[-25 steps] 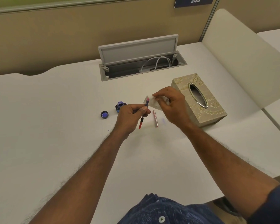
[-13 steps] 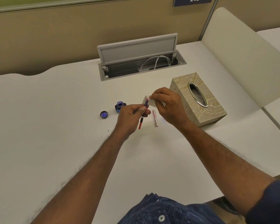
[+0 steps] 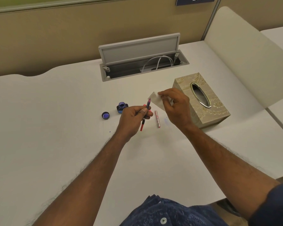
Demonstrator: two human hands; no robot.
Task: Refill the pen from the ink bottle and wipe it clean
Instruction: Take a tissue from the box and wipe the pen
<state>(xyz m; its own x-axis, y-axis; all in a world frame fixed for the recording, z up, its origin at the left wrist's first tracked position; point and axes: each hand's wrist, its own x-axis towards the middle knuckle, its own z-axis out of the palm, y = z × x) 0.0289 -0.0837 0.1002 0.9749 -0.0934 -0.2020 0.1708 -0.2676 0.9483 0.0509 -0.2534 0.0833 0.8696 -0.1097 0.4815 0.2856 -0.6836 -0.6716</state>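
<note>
Wiping comes now, I think. Just past my right hand [image 3: 175, 106] sits the tissue box [image 3: 203, 101]. That hand pinches a white tissue [image 3: 155, 99] right by the pen tip; I cannot tell if they touch. My left hand [image 3: 134, 118] is curled round the pen [image 3: 148, 104], tip pointing up and away from me. I should fold the tissue round the tip, squeeze softly and pull it off the end, so no ink drips. The open ink bottle [image 3: 122, 107] stands just beyond my left hand, so I must not bump it. The pen is thin, dark blue near the tip and red at the bottom. A small pink tube [image 3: 157, 119] lies flat between my hands.
</note>
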